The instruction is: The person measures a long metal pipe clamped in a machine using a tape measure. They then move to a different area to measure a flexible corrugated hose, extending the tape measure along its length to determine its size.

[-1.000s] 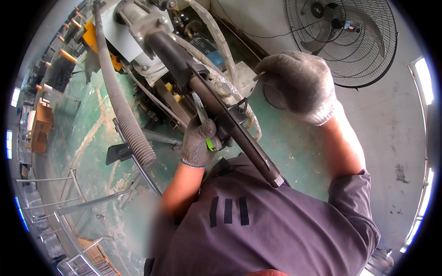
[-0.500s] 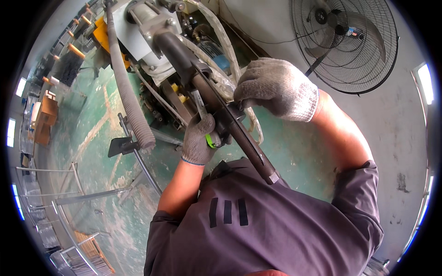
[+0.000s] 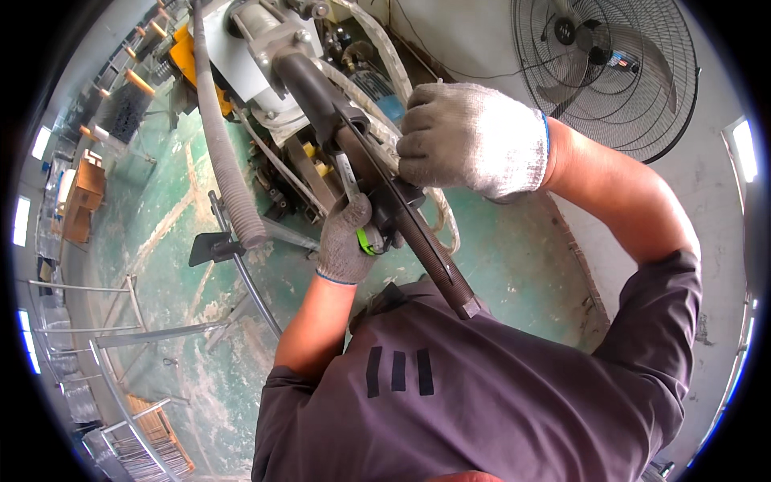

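A long threaded shaft (image 3: 438, 261) slants from the machine toward my chest, with a dark round collar (image 3: 387, 207) around it. In my gloved left hand (image 3: 344, 241), beside the collar, is a tape measure (image 3: 369, 241) with a bright green case. Its pale blade (image 3: 347, 175) lies out along the shaft toward the machine. Just above and right of the collar, my gloved right hand (image 3: 470, 143) has its fingers curled in; what they hold, if anything, is hidden. Both gloves are grey-white knit.
The machine's head (image 3: 277, 40) stands ahead, with wrapped hoses (image 3: 389, 64) beside it. A ribbed grey hose (image 3: 225, 153) hangs to the left. A large caged fan (image 3: 606, 64) is at the upper right. Metal tube frames (image 3: 136, 402) stand at the lower left on the green floor.
My right hand has shifted slightly left and up, its back turned more toward view, and the elbow has swung outward to the right. My left hand stays at the collar with the tape measure.
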A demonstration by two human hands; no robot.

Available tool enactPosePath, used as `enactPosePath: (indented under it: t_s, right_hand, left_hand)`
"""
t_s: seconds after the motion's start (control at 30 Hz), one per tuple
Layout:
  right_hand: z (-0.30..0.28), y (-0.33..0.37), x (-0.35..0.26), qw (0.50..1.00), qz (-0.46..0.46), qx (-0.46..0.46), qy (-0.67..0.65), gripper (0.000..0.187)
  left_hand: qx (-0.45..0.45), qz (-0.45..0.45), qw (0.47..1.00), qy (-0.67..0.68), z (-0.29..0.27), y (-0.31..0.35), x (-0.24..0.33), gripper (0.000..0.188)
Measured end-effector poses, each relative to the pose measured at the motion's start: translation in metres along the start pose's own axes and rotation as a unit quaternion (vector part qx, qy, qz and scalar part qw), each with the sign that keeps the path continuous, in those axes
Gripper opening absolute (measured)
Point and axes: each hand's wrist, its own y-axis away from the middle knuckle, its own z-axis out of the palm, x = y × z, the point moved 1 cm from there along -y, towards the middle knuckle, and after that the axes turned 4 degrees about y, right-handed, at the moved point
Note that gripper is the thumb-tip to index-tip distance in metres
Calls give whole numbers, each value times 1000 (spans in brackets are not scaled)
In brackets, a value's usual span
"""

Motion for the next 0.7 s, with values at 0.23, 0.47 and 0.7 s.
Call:
enactPosePath:
  t_s: [0.23,0.47,0.7]
  right_hand:
    - [5,4,-1,997,-40,20,64,16]
    - [8,9,-3,998,40,23,-45,17]
    - [18,34,16,976,158,63,-133,20]
  left_hand:
    - [-54,8,997,51,-9,-3,-5,72]
    - [32,15,999,9,12,1,2,78]
    - [72,-21,995,-63,4,10,8,76]
